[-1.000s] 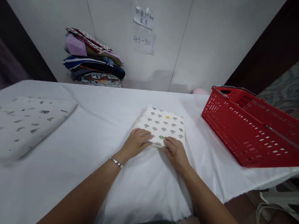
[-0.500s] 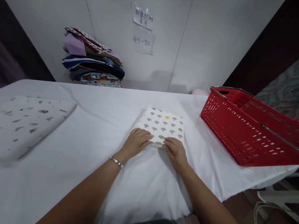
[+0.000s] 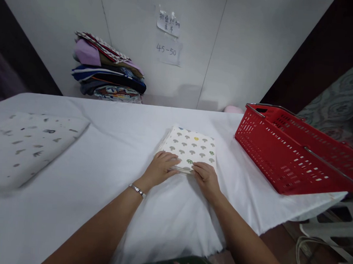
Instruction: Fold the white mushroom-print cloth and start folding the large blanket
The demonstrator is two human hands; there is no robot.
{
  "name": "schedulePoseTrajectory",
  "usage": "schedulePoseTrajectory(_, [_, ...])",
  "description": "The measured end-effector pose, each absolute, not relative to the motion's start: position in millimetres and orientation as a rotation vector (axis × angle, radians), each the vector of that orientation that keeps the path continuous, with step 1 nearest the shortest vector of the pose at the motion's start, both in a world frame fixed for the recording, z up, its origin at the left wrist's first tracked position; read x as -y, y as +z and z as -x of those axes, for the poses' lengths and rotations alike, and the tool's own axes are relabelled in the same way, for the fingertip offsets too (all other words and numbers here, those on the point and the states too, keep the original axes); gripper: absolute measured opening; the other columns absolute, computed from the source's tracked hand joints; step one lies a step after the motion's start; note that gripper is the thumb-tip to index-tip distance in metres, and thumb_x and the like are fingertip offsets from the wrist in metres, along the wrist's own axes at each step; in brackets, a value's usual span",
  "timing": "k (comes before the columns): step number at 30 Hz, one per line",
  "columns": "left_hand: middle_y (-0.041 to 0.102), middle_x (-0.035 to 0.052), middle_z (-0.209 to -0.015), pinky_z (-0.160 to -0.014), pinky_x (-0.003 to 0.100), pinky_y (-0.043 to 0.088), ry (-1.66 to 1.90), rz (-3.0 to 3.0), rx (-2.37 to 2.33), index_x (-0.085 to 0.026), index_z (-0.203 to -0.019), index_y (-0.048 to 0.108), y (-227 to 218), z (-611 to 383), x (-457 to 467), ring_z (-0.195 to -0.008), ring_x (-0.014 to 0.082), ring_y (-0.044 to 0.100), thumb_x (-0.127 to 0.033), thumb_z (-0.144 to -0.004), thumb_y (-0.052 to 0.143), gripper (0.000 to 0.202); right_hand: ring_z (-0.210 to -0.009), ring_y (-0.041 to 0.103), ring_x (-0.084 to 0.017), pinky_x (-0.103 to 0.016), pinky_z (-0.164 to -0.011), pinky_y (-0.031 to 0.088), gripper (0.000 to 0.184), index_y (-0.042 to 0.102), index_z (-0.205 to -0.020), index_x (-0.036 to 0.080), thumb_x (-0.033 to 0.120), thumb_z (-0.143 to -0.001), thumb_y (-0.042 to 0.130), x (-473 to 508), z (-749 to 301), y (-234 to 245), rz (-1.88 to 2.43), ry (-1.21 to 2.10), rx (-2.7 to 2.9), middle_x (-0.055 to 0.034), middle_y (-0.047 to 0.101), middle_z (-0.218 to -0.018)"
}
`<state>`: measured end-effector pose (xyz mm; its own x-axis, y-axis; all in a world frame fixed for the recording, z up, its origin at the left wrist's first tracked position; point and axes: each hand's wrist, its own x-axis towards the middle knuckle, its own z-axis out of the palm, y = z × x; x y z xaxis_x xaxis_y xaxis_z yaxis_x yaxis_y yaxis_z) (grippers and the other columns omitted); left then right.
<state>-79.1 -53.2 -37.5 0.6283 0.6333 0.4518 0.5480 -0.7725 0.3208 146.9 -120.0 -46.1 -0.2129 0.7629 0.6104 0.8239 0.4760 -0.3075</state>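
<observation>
Hardly anything has changed over the last second: the left hand (image 3: 162,166) and right hand (image 3: 206,179) stay on the near edge of the folded mushroom-print cloth (image 3: 192,147), which lies flat mid-table, so the work seems to be at a pause for squaring or pressing. The left fingers lie together over the near left corner; the right fingers bend over the near right edge (whether either thumb grips underneath, I can't tell). Bare white tablecloth (image 3: 119,132) leaves room leftward, up to the spread printed cloth (image 3: 29,147); rightward, the red basket (image 3: 261,153) narrows it.
</observation>
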Motion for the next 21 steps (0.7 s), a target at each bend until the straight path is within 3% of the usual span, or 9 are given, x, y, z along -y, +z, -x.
schedulePoseTrajectory(12, [0.063,0.0031,-0.11,-0.097,0.039,0.031,0.876,-2.722,-1.002,-0.028,-0.104,0.064,-38.0,76.4,52.4,-0.103,0.0176,0.054,-0.038,-0.09,0.045,0.025,-0.107,0.055,-0.022,-0.041,-0.09,0.043,0.026,0.06,-0.112,0.022,0.026,-0.087,0.054,123.0,-147.8,-46.7,1.354,-0.118,2.099,-0.0071,0.063,-0.114])
schedulePoseTrajectory(21, [0.062,0.0027,-0.112,-0.098,0.039,0.03,0.873,-2.727,-0.974,-0.029,-0.107,0.062,-39.6,77.4,52.4,-0.105,0.018,0.053,-0.037,-0.087,0.051,0.025,-0.099,0.058,-0.02,-0.037,-0.085,0.044,0.021,0.064,-0.106,0.023,0.023,-0.09,0.05,116.9,-145.6,-47.8,1.377,-0.206,2.031,-0.0044,0.067,-0.106])
